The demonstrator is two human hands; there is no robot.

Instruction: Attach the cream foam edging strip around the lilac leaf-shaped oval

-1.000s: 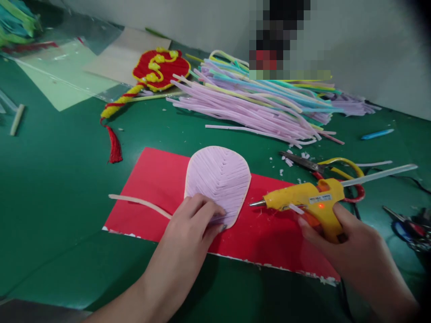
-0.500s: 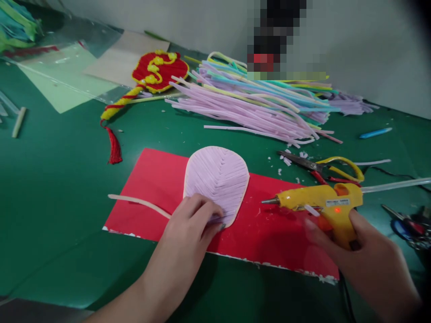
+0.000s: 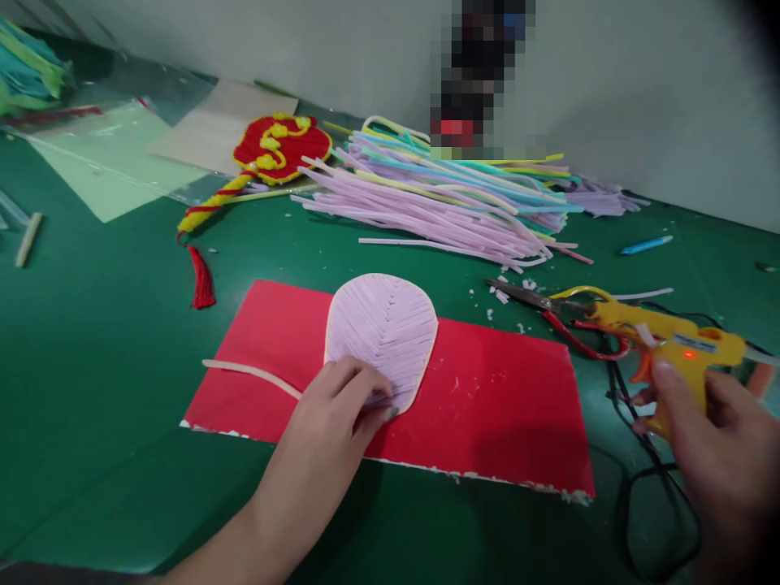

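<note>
A rounded lilac fan panel (image 3: 390, 321), covered in slanting strips with a pale edging, lies on a red board (image 3: 512, 406). My left hand (image 3: 347, 406) is closed on its lower edge, fingers curled and thumb against it. From under that hand a pale pipe-cleaner strip (image 3: 244, 370) sticks out to the left; whether the fingers also hold it is hidden. At the right, my right hand (image 3: 712, 422) grips the handle of a yellow glue gun (image 3: 682, 341) with a red light lit. Its nozzle end overlaps the scissors (image 3: 542, 301) in view.
Behind the board lies a heap of pastel pipe cleaners (image 3: 439, 195). A finished red and yellow fan (image 3: 280, 150) with a tassel lies to its left, near green paper (image 3: 103, 171). A blue pen (image 3: 646, 245) and a black cord (image 3: 658, 471) are on the right.
My right hand has carried the glue gun to the right, off the red board and toward the scissors. My left hand stays on the lilac fan panel.
</note>
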